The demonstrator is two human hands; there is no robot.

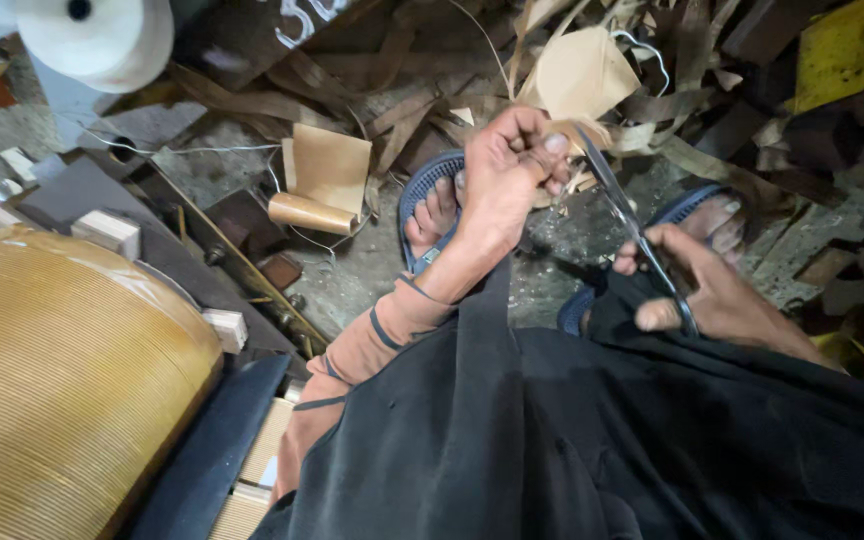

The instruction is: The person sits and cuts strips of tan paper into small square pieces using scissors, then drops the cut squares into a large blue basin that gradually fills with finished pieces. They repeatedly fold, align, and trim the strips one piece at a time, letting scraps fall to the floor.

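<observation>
Head view: your left hand (507, 170) pinches a paper strip (574, 132), your right hand (712, 290) grips scissors (632, 225) whose blades, at its eleven o'clock, could nick those fingertips (555, 145).

Paper scraps (432, 100) crowd the floor; bare concrete (362, 265) (beside sandal (422, 200)) stays passable.

Single head cam, no second view to overlap. Looks steeply down over the wearer's chest and lap to the floor (372, 270). Close range: both hands fill mid-frame, feet just beyond them. Big wound coil (62, 380) crowds the lower left edge; scrap pile runs along the top.
</observation>
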